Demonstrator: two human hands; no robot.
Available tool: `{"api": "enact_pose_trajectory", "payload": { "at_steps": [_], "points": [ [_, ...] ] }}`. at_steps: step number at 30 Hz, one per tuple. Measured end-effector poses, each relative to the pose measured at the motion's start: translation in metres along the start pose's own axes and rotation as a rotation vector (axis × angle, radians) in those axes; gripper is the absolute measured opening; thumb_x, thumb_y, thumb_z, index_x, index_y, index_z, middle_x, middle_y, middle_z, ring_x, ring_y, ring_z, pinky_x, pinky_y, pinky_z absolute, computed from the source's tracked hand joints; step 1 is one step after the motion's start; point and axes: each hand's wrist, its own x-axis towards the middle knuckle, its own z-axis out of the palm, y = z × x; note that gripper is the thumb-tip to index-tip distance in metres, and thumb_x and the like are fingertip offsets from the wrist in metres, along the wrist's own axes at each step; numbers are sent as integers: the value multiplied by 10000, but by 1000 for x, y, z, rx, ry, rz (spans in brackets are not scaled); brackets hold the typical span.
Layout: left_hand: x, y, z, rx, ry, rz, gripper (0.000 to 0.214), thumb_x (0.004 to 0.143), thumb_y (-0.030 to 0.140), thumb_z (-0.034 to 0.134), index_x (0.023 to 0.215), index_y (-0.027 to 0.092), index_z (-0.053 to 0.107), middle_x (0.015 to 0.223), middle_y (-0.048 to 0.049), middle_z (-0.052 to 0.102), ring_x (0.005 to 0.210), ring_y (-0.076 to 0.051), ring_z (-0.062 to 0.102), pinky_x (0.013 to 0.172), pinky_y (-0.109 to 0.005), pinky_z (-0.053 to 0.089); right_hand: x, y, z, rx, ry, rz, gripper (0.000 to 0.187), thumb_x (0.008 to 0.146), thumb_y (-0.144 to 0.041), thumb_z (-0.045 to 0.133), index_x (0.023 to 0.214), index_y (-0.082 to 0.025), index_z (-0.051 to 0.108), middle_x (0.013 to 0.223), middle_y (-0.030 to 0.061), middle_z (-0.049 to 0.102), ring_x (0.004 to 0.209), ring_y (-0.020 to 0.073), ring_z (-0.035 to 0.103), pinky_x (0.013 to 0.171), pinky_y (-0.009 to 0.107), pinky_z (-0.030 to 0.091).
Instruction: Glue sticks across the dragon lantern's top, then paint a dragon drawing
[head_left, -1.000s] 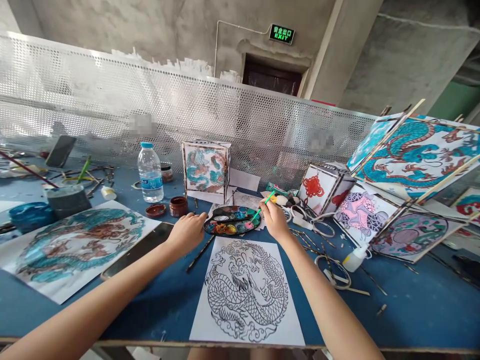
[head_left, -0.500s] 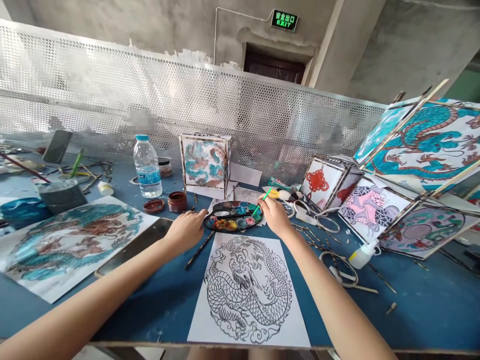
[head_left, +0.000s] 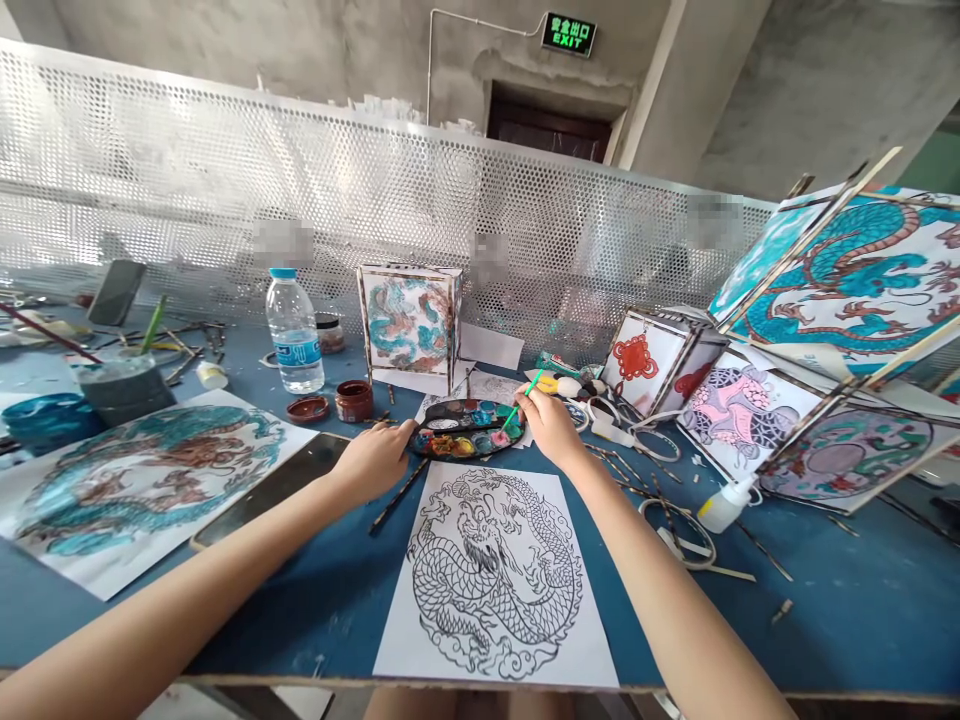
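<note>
blue tabletop [head_left: 847, 610], outlined dragon sheet [head_left: 495, 575] at front edge, thin stick [head_left: 397, 497] beside it, upright bottle [head_left: 294, 335], open brown jar [head_left: 354, 404]

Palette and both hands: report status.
Left hand holds palette by left edge. Right hand holds green brush over palette. Dragon drawing flat, uncolored. Dark stick at its upper left.

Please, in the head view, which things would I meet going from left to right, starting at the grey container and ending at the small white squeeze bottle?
Grey container, water bottle, left hand, palette, right hand, small white squeeze bottle.
</note>
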Motion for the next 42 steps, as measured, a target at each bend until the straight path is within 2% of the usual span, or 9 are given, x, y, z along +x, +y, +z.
{"api": "enact_pose_trajectory", "payload": {
  "at_steps": [12, 17, 28, 33, 42],
  "points": [
    [0, 1, -2, -28, -28, 0, 461, 744, 94, 358, 1194, 101, 457, 1012, -150, 662, 972, -311, 576, 742, -371, 449, 0, -5, 0, 16, 0, 22, 202, 916, -290, 355, 798, -210, 498, 570, 2, 562, 555, 172, 557, 583, 272, 403],
    [-1, 2, -2, -18, -32, 6, 473, 743, 98, 360, 1207, 96, 452, 1025, -156, 659, 983, -320, 571, 751, -380, 451, 1, -4, -1, -7, 40, 46, 182, 909, -281, 364, 811, -208, 499, 583, 12, 567, 568, 181, 565, 592, 281, 403],
    [-1, 1, -2, -3, -14, 10, 479, 740, 102, 353, 1210, 100, 452, 1056, -155, 648, 962, -307, 591, 754, -375, 451, 0, -9, -1, -16, 4, 36, 209, 916, -272, 362, 803, -200, 522, 570, 2, 576, 554, 167, 563, 582, 262, 398],
    [-1, 1, -2, -4, -8, 7, 482, 753, 117, 344, 1226, 104, 436, 1004, -154, 664, 965, -307, 595, 748, -378, 458, 0, -9, -2, -26, 22, 43, 212, 910, -279, 371, 786, -200, 523, 581, 14, 576, 585, 181, 570, 596, 273, 399],
    [-1, 2, -3, 16, -37, 11, 488, 757, 140, 357, 1237, 109, 437, 1076, -145, 648, 1010, -303, 580, 786, -374, 460, 0, -9, -3, -11, 20, 52, 206, 907, -267, 382, 761, -209, 514, 570, -2, 568, 573, 165, 558, 605, 263, 395]
  ]
}}
